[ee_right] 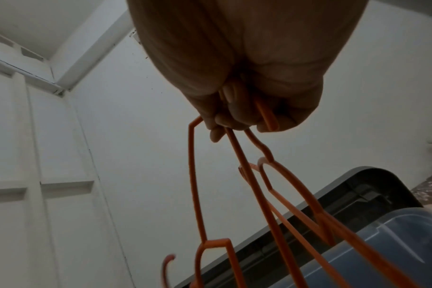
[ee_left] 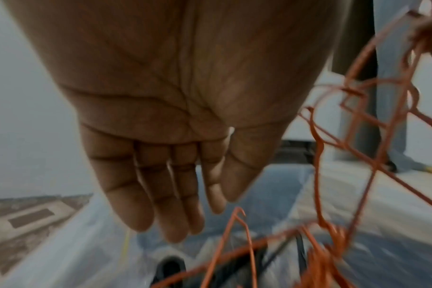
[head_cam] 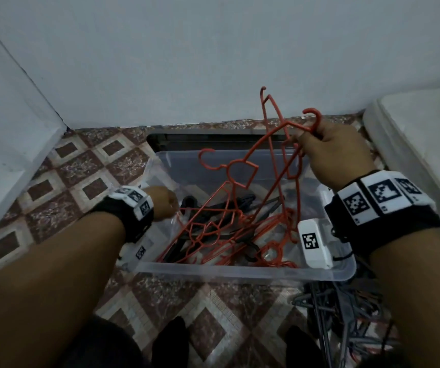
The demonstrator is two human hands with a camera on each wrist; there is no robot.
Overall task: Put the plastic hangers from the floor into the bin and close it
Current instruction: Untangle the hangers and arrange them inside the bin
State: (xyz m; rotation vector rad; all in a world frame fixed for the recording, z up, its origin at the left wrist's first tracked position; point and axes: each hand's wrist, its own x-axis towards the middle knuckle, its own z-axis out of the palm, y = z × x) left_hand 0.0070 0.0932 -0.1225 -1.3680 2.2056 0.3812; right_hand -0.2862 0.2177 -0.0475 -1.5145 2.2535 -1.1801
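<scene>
- My right hand (head_cam: 333,152), upper right of the head view, is curled tight round a bunch of orange hangers (head_cam: 272,155) dangling into the clear bin (head_cam: 240,272).
- My left hand (ee_left: 175,136) hovers flat and empty over the bin's left edge.
- Grey hangers (head_cam: 346,314) heap on the tiled floor (head_cam: 80,166), lower right.
- A dark lid (head_cam: 213,140) leans behind the bin.
- No readable writing; only square coded tags on my wristbands (head_cam: 380,197).

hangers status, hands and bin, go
Right hand grips a bunch of orange hangers over the open bin. Left hand open, empty. Grey hangers left on floor.
</scene>
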